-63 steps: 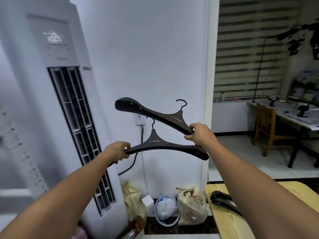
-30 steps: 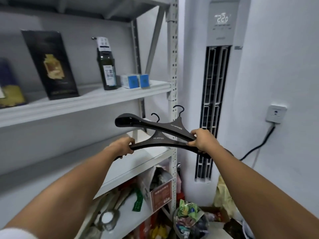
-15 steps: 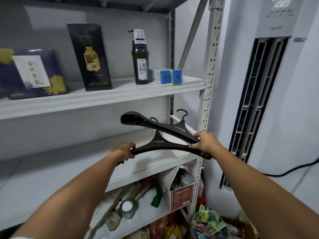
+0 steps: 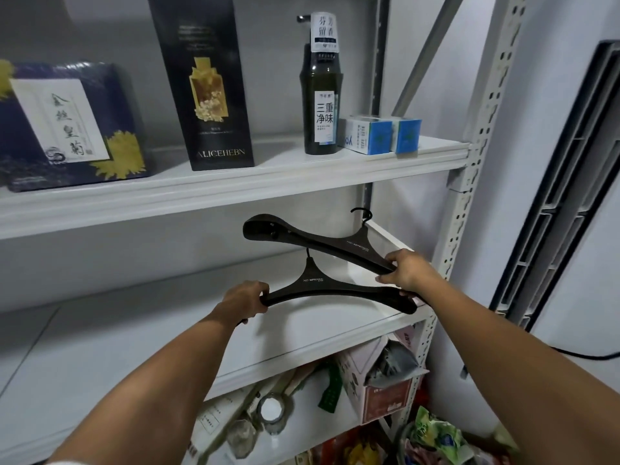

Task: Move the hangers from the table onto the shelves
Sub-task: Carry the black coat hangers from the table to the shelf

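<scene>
dark, glossy and rigid-looking, these two hangers probably weigh next to nothing, but they're wide and awkward. holding them by the arm ends like this seems the sane way. i'd expect the thin metal hooks to be the bit that snags, on each other or on the shelf lip.

the left hand (image 4: 246,298) is wrapped round the left tip of the lower hanger (image 4: 335,288). the right hand (image 4: 406,270) is clamped over the right arm of the upper hanger (image 4: 312,238) and looks to pin the lower one too. the hands are well apart, with the hangers fanned out from the right one in a v at mid-frame. they're over the front of the white middle shelf (image 4: 167,347), not resting on it as far as i can tell.

further back the upper shelf (image 4: 235,193) carries a black box (image 4: 204,82), a dark bottle (image 4: 320,105) and small blue boxes (image 4: 382,134).

two seconds back the view was a bare wall and the standing air conditioner (image 4: 553,203), with the table at lower right. now shelving fills the frame, the unit is squeezed to the right edge, and the hangers are further in over the shelf. same grip.
</scene>
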`<action>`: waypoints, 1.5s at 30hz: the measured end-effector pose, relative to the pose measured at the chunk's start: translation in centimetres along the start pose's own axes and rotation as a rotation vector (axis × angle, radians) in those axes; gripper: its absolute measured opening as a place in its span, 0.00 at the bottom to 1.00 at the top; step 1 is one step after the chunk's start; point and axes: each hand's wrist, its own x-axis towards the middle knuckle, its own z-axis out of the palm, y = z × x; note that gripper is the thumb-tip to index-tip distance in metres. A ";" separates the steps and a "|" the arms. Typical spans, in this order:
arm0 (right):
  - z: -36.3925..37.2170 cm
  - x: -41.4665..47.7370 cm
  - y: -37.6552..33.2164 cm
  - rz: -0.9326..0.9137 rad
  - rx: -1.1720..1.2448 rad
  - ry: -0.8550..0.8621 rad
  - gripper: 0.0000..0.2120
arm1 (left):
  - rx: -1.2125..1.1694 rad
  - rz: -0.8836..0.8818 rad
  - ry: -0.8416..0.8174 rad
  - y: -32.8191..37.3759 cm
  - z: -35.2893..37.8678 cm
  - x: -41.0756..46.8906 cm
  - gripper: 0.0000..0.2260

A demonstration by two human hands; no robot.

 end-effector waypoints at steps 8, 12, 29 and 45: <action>1.2 3.9 -0.1 0.033 0.008 -0.010 0.15 | 0.009 -0.007 -0.025 -1.4 1.6 3.9 0.07; 1.3 5.5 0.6 0.016 0.011 -0.009 0.13 | 0.026 -0.016 -0.042 -1.2 2.6 5.6 0.07; 1.7 16.6 3.8 -0.066 0.000 -0.033 0.12 | 0.081 -0.138 -0.033 0.5 5.6 15.5 0.09; 2.7 21.2 6.6 -0.118 -0.103 -0.097 0.11 | 0.411 -0.115 -0.044 0.9 7.3 20.3 0.13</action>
